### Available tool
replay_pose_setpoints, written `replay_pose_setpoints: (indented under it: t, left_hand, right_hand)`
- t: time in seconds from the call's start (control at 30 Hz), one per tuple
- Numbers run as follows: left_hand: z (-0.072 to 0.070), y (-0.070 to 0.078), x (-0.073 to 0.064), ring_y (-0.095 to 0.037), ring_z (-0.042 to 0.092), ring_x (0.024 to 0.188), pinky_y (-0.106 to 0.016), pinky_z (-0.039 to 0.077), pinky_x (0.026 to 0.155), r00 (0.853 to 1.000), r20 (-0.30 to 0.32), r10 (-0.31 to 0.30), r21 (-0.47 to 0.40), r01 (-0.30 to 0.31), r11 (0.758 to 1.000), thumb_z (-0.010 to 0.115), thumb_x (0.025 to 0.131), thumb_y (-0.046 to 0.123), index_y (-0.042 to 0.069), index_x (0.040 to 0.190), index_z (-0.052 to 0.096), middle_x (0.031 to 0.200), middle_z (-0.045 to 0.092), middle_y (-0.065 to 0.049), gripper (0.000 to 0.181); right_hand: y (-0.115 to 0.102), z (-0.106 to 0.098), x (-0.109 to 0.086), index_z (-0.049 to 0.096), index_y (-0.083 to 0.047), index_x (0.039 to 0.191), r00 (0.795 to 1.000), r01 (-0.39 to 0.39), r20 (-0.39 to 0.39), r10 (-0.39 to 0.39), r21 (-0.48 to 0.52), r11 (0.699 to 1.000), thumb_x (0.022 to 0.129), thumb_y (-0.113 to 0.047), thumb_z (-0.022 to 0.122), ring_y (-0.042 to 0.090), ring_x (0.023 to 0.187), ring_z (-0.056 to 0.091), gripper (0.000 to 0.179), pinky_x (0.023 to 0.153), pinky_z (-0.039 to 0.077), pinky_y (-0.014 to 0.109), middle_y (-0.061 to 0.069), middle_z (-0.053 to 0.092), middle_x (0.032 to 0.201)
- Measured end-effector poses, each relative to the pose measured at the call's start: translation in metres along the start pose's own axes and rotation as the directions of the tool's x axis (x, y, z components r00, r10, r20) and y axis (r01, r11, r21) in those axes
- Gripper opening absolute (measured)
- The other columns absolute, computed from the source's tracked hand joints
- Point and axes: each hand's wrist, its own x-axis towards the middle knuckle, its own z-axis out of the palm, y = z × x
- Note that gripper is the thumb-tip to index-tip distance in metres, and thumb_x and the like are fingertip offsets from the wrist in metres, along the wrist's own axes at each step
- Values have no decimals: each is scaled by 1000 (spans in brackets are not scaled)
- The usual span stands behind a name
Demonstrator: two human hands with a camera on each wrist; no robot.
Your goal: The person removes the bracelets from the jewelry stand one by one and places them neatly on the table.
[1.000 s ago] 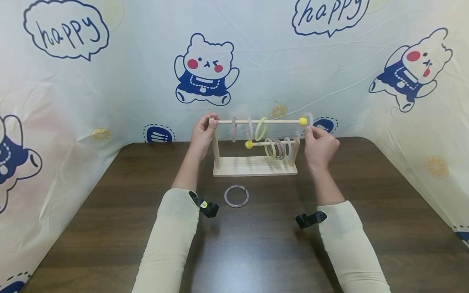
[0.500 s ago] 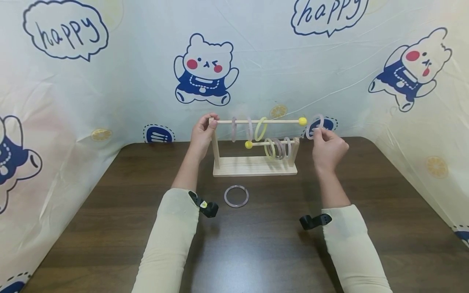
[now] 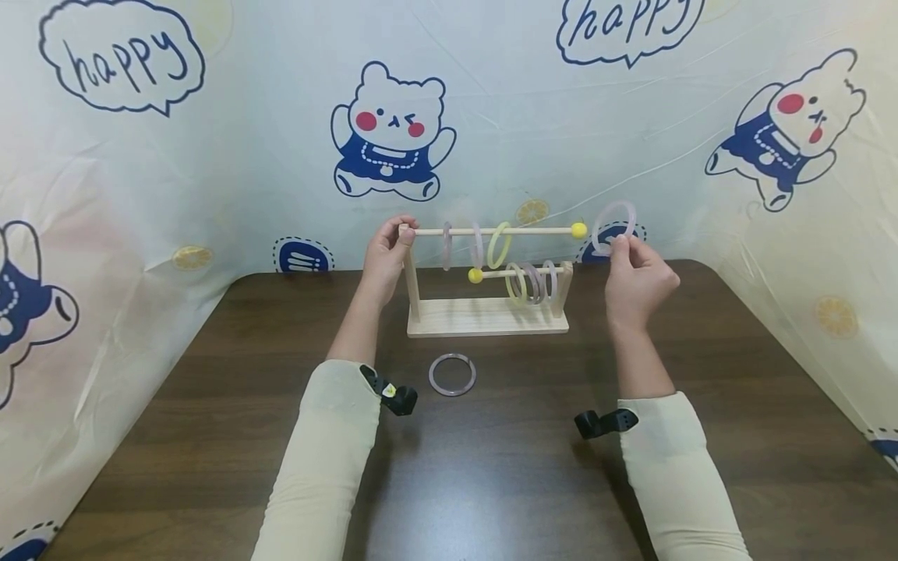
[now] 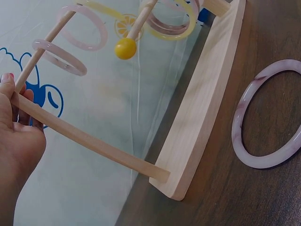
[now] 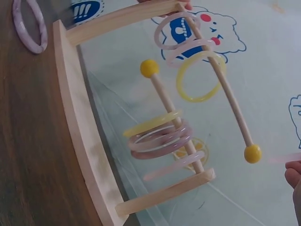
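My left hand (image 3: 383, 261) grips the top of the left post of a wooden bangle stand (image 3: 487, 319), its thumb by the start of the upper rod (image 3: 540, 231). To the right of that rod's yellow ball end (image 3: 578, 231), my right hand (image 3: 640, 284) pinches a pale pink bangle (image 3: 634, 218) between thumb and fingers, raised and apart from the ball. On the upper rod hang a mauve bangle (image 3: 447, 253), a pale pink one (image 3: 478, 253) and a yellow bangle (image 3: 493, 253). The right wrist view catches only the right fingertips and a sliver of the held bangle.
The lower rod (image 3: 494, 274) points left from the short right post and carries several bangles, a yellow one (image 5: 150, 125) outermost. A mauve-streaked bangle (image 4: 239, 117) lies flat on the dark wooden table (image 3: 491, 483) before the stand. A printed cloth (image 3: 519, 148) hangs behind.
My right hand has moved right with the pale pink bangle, from overlapping the upper rod's ball end to apart from it. The left hand keeps its grip on the post.
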Motion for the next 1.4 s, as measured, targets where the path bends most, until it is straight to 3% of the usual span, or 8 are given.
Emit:
replay_pose_setpoints:
  t: [0.3, 0.53, 0.67, 0.77, 0.9, 1.07, 1.3, 1.4]
  left_hand:
    - [-1, -2, 0, -18, 46, 112, -34, 33, 99, 1000, 5, 6, -1, -6, 1000, 56, 91, 23, 9, 114, 57, 114, 56, -3, 27]
    - [-1, -2, -1, -16, 45, 117, -31, 32, 101, 1000, 10, 24, -6, -24, 1000, 53, 92, 20, 6, 114, 55, 122, 53, -11, 26]
    - [-1, -2, -1, -17, 44, 118, -32, 32, 101, 999, 14, 29, -11, -29, 1000, 53, 92, 20, 5, 115, 55, 123, 52, -12, 27]
    - [-1, -2, -1, -16, 44, 117, -32, 32, 101, 1000, 12, 28, -12, -28, 1000, 53, 92, 20, 6, 115, 55, 120, 54, -9, 26]
    - [-1, -2, -1, -16, 45, 116, -31, 33, 100, 1000, 10, 30, -10, -30, 1000, 53, 92, 19, 8, 114, 56, 119, 54, -8, 24]
    - [-1, -2, -1, -16, 46, 115, -30, 33, 99, 999, 11, 33, -16, -33, 999, 53, 92, 18, 6, 114, 56, 119, 54, -9, 25]
    - [0, -1, -1, -15, 44, 119, -30, 32, 101, 999, 15, 32, -18, -32, 999, 53, 92, 19, 3, 117, 54, 121, 53, -12, 29]
    - [0, 0, -1, -14, 43, 120, -30, 32, 101, 1000, 13, 27, -12, -27, 1000, 53, 92, 20, 4, 116, 54, 121, 54, -9, 28]
  right_hand:
    - [-5, 1, 0, 72, 5, 82, 994, -107, 40, 103, 99, 989, 83, -10, 68, 0, 59, 61, 15, 58, 48, 13, 15, 69, 79]
    - [-7, 1, -8, 72, 1, 82, 938, -328, 192, 290, 218, 919, 82, -8, 69, 11, 60, 64, 10, 57, 51, 19, 6, 68, 72]
    - [-7, 5, -14, 71, 4, 82, 919, -371, 240, 314, 255, 893, 82, -4, 67, 11, 56, 63, 9, 56, 51, 20, 3, 67, 67]
    - [-8, 9, -18, 70, 8, 81, 919, -365, 261, 297, 274, 890, 82, -2, 66, 10, 53, 62, 11, 54, 51, 21, 2, 66, 64]
    - [-10, 11, -20, 70, 5, 75, 904, -397, 300, 304, 328, 857, 81, 2, 64, 11, 51, 62, 9, 52, 51, 22, 4, 66, 62]
    - [-7, 11, -20, 69, -1, 69, 852, -504, 379, 361, 406, 762, 81, 8, 60, 14, 50, 63, 18, 50, 52, 26, 9, 65, 60]
    - [-4, 11, -19, 69, 0, 68, 787, -599, 456, 415, 407, 689, 81, 8, 59, 16, 49, 63, 19, 52, 53, 29, 11, 65, 59]
    - [-3, 11, -18, 69, 2, 67, 746, -652, 495, 445, 405, 641, 80, 8, 59, 16, 48, 62, 18, 50, 52, 27, 12, 65, 60]
